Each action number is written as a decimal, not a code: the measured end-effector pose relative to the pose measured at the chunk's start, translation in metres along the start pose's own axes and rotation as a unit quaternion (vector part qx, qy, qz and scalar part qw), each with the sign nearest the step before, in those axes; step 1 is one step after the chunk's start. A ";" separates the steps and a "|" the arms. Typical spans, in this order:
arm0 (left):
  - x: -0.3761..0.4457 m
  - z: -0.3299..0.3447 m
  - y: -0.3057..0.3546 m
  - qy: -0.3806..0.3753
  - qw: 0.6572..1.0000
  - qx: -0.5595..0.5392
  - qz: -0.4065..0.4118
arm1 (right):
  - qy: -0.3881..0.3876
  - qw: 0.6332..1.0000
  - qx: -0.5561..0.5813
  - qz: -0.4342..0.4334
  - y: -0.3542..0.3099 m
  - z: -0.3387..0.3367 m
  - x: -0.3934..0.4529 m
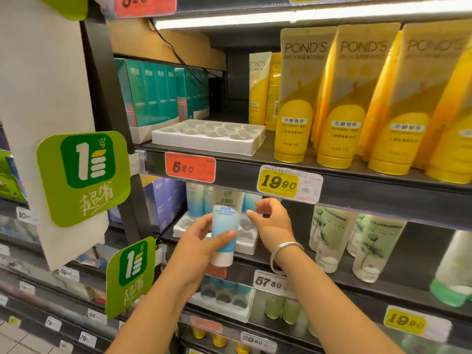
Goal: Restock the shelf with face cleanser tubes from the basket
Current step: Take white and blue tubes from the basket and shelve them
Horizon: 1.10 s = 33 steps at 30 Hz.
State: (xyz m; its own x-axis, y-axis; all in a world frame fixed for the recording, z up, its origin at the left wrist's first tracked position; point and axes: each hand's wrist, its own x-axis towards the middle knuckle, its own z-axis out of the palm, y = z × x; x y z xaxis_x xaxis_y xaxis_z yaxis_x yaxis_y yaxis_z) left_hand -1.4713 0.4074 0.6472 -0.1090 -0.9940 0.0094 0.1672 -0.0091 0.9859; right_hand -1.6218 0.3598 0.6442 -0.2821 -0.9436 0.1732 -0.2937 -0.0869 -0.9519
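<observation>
The blue face cleanser tube (224, 233) is held in front of the middle shelf (332, 261), just near of the white moulded tray (245, 241) that sits on it. Its long axis runs close to vertical, tilted slightly so the white cap points down and toward the person while the flat crimped end points up and a little away, toward the shelf. The printed face looks to be turned toward the camera.

The left hand (201, 238) has its grip clamped on the tube — thumb across the front of the lower body, fingers curled round the far side. The right hand (270, 221) hovers just right of the tube's top with its fingers loosely apart and holding nothing; its fingertips are near the crimped end, but I cannot tell whether they touch it.

To do this step well, I would keep the tube cap-down and lower it straight into a free socket of the tray, so it stands like the pale blue tubes (201, 198) already upright at the far left of that tray. The right hand could steady the top while the left eases off — letting go too soon may tip it against its neighbours. The label should stay facing out.

Further out, pale green bottles (329, 238) stand to the right on the same shelf, yellow tubes (293, 98) line the shelf above, and an empty white tray (209, 139) sits to their left. The basket is not in view.
</observation>
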 end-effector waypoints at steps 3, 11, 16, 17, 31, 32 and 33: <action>0.016 0.018 0.002 0.003 1.000 0.013 -0.008 | -0.056 0.993 0.095 0.047 0.000 -0.018 -0.009; 0.045 0.049 0.009 -0.022 0.997 0.064 0.022 | -0.177 0.977 0.118 -0.027 0.006 -0.041 -0.016; 0.053 0.055 0.009 -0.015 0.990 0.132 0.042 | -0.115 0.990 0.052 -0.066 0.009 -0.032 -0.008; 0.054 0.055 0.009 0.009 0.984 0.172 0.054 | -0.092 0.993 0.028 -0.071 0.010 -0.030 -0.005; 0.057 0.056 -0.001 0.144 0.922 0.310 0.183 | -0.024 0.987 -0.138 -0.080 0.016 0.002 0.013; 0.056 0.056 -0.003 0.150 0.919 0.312 0.187 | -0.023 0.987 -0.138 -0.080 0.017 0.003 0.014; 0.056 0.056 -0.004 0.153 0.917 0.314 0.191 | -0.021 0.987 -0.140 -0.081 0.017 0.004 0.014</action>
State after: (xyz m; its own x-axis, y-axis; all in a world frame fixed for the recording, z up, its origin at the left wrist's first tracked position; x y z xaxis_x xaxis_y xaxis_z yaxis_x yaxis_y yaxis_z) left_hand -1.5328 0.3582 0.6531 0.1370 -0.8965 0.4213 -0.4726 0.3146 0.8232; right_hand -1.6269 0.3443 0.6294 -0.1756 -0.9374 0.3008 -0.5738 -0.1508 -0.8050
